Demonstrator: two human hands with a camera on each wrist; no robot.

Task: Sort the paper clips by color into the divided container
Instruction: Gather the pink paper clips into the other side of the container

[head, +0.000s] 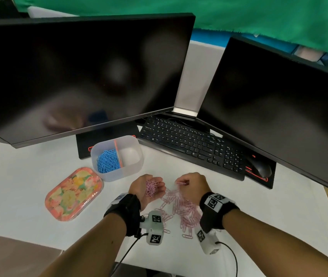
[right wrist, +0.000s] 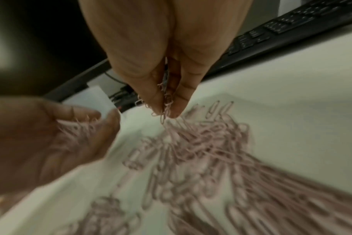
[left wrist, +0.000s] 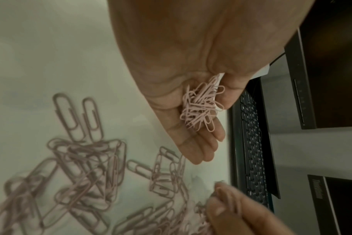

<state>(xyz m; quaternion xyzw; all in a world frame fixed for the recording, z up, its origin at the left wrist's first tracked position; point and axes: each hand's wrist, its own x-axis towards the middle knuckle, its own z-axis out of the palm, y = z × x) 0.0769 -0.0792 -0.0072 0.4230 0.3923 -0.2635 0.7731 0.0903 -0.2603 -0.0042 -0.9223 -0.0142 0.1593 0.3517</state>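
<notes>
A translucent divided container [head: 131,168] stands behind my hands. Its left compartment holds blue paper clips [head: 107,160]; the right compartment looks bare. A pile of pink paper clips [head: 183,210] lies on the white table between my wrists. My left hand [head: 149,188] is palm up, fingers cupped round a bunch of pink clips [left wrist: 201,106]. My right hand [head: 189,184] hovers over the far end of the pile and pinches a few pink clips [right wrist: 165,103] between thumb and fingers.
A floral lid [head: 73,193] lies left of the container. A black keyboard [head: 191,144] and mouse [head: 259,166] sit behind to the right. Two dark monitors [head: 79,76] stand at the back.
</notes>
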